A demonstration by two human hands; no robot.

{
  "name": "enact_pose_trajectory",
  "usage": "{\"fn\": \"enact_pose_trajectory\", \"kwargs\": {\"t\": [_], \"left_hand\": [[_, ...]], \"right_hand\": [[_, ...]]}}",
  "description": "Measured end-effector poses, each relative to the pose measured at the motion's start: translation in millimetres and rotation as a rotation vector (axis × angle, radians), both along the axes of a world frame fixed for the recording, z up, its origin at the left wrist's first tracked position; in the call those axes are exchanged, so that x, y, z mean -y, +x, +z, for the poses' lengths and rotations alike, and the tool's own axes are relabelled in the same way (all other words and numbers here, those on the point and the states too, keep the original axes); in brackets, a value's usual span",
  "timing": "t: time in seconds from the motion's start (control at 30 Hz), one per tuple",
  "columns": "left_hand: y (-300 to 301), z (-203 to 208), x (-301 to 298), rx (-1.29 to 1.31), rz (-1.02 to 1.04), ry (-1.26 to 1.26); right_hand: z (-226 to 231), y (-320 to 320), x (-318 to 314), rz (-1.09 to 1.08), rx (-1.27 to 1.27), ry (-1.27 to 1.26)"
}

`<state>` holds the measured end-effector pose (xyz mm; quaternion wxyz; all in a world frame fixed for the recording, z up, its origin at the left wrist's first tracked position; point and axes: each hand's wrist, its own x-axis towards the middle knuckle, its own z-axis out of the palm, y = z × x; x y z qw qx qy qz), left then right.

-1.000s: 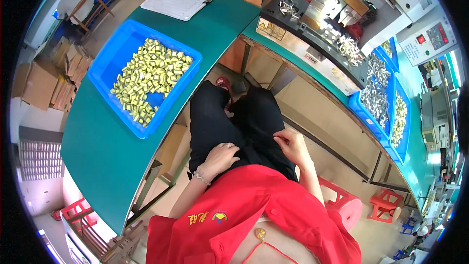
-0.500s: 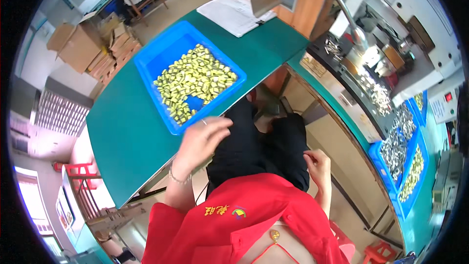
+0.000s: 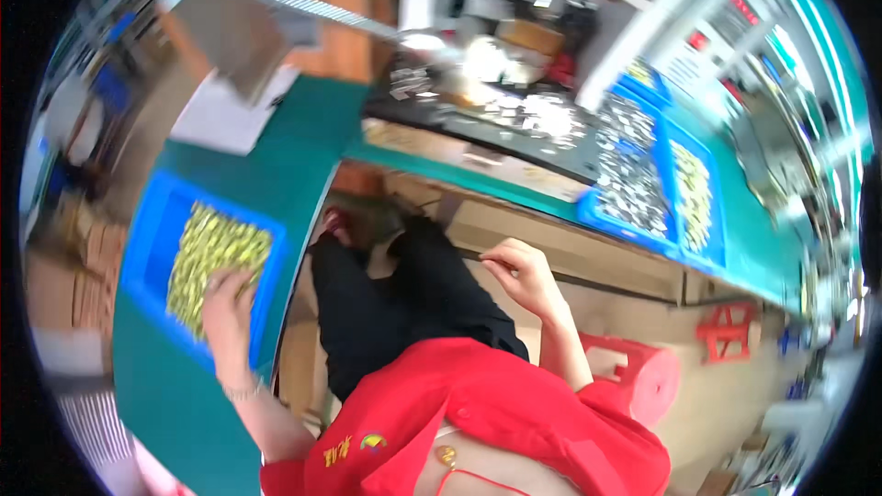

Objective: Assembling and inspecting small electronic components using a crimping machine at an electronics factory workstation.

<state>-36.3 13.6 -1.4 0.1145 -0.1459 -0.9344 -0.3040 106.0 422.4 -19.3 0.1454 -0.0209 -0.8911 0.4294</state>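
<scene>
Though motion blur softens most edges, the yellow-green parts (image 3: 209, 243) lie in a loose pile in the left blue tray (image 3: 152, 230), on the left part of the green bench (image 3: 165, 404). Left grip (image 3: 228, 312) down at the pile, fingertips over it, can't tell if open or closed on a part; bracelet (image 3: 243, 391) on that wrist. Right grip (image 3: 522, 277) closed, fingertips together, raised beside the black trousers (image 3: 395, 312); can't tell if something tiny sits between. Papers (image 3: 225, 112) beyond the tray. Right of those, machine (image 3: 531, 37) with black base (image 3: 455, 127), metal bits (image 3: 551, 119) on it. Further right, silver pieces (image 3: 629, 161) in one blue tray (image 3: 625, 231), yellow-green pieces (image 3: 694, 197) beside them. Red stool (image 3: 648, 386) lower right
</scene>
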Motion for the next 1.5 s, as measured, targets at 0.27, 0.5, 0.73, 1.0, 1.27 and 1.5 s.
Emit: {"fn": "enact_pose_trajectory", "kwargs": {"t": [0.27,0.5,0.73,1.0,1.27,1.5], "left_hand": [[8.3,9.4,2.3,0.127,0.078,0.211],[43.1,36.4,-33.1,0.086,0.234,0.771],[67.5,8.4,-111.8,0.709,-0.12,1.321],[77.1,-34.1,-150.0,1.159,-0.273,1.475],[78.9,-50.7,-147.1,1.172,-0.241,1.426],[81.3,-52.5,-148.0,1.195,-0.198,1.435]], "right_hand": [[53.2,-8.4,-98.1,-0.558,-0.39,0.25],[67.3,-53.3,-150.8,-0.524,-0.378,0.221],[63.5,-68.4,-158.9,-0.52,-0.296,0.252],[61.2,-68.5,-167.4,-0.546,-0.332,0.116],[72.0,-70.1,-153.5,-0.542,-0.485,0.3],[76.9,-59.7,-149.9,-0.511,-0.794,0.802]]}}
